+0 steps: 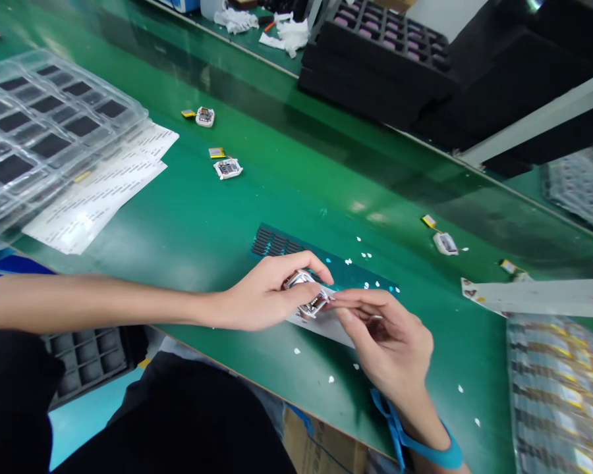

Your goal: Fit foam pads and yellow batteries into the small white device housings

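My left hand point(271, 289) is closed around a small white watch-like case point(317, 304) with its electronics exposed, the thumb lying across it. Fingertips of my right hand point(390, 336) are pinched together at the right edge of that case; whatever is between them is too small to make out. A blue strap point(432, 454) circles my right wrist. Beneath the hands lie a dark green sheet of small black strips point(277, 242) and a white paper strip point(336, 329), both partly covered by my hands.
Similar cases with yellow batteries lie at the back left point(228, 168) and right point(445, 243). Clear compartment trays point(44, 118) rest on printed sheets point(99, 197) at left. A tray of parts point(558, 395) stands at right. Black foam trays point(375, 66) sit behind. Tiny white scraps point(331, 380) dot the table.
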`<move>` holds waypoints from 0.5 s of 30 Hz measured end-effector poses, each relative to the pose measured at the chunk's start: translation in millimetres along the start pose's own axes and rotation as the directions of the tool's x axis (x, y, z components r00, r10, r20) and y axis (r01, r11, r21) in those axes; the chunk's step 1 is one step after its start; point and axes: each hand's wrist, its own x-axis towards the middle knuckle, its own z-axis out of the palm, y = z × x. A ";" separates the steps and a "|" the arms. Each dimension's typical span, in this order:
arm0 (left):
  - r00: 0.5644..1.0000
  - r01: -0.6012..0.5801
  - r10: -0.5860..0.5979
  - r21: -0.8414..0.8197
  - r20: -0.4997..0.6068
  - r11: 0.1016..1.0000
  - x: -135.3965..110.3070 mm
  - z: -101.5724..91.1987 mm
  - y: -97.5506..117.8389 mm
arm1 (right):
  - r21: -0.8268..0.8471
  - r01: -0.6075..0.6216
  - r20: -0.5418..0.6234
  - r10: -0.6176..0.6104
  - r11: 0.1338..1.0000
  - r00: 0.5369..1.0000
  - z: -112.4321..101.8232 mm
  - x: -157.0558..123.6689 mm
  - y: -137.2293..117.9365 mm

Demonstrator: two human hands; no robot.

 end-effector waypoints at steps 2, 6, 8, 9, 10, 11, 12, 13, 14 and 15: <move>0.998 -0.057 0.056 0.143 0.014 0.988 -1.6 -0.8 -0.2 | -0.015 -0.007 0.036 0.008 1.000 0.999 0.0 -1.3 -2.3; 0.997 -0.074 0.068 0.236 0.033 0.969 -2.4 -1.2 0.3 | -0.043 0.020 0.006 -0.019 0.999 1.000 1.7 -1.9 -4.2; 0.996 -0.086 0.083 0.261 0.025 0.962 -1.9 -1.4 0.5 | -0.017 0.028 -0.004 -0.028 0.999 1.000 2.5 -2.0 -4.5; 0.996 -0.094 0.091 0.270 0.026 0.958 -1.6 -1.7 0.7 | -0.004 0.030 -0.008 -0.030 1.000 1.000 2.8 -2.0 -4.7; 0.995 -0.101 0.096 0.274 0.031 0.957 -1.3 -2.1 1.0 | 0.007 0.032 -0.013 -0.032 0.999 0.999 3.1 -1.9 -4.9; 0.994 -0.106 0.100 0.274 0.037 0.956 -1.1 -2.6 1.3 | 0.017 0.035 -0.017 -0.035 0.999 0.999 3.4 -1.8 -5.0; 0.993 -0.114 0.105 0.277 0.047 0.954 -0.9 -3.2 1.7 | 0.026 0.038 -0.015 -0.038 0.999 0.999 3.8 -1.5 -5.0; 0.992 -0.128 0.116 0.289 0.058 0.949 -0.8 -3.8 1.9 | 0.035 0.040 -0.010 -0.040 0.999 0.999 4.3 -1.2 -5.0; 0.989 -0.148 0.132 0.311 0.071 0.939 -0.7 -4.3 2.1 | 0.043 0.040 -0.003 -0.040 0.998 0.999 4.7 -0.9 -4.8; 0.985 -0.171 0.151 0.339 0.084 0.925 -0.5 -4.8 2.1 | 0.050 0.038 0.002 -0.038 0.998 0.999 5.2 -0.6 -4.6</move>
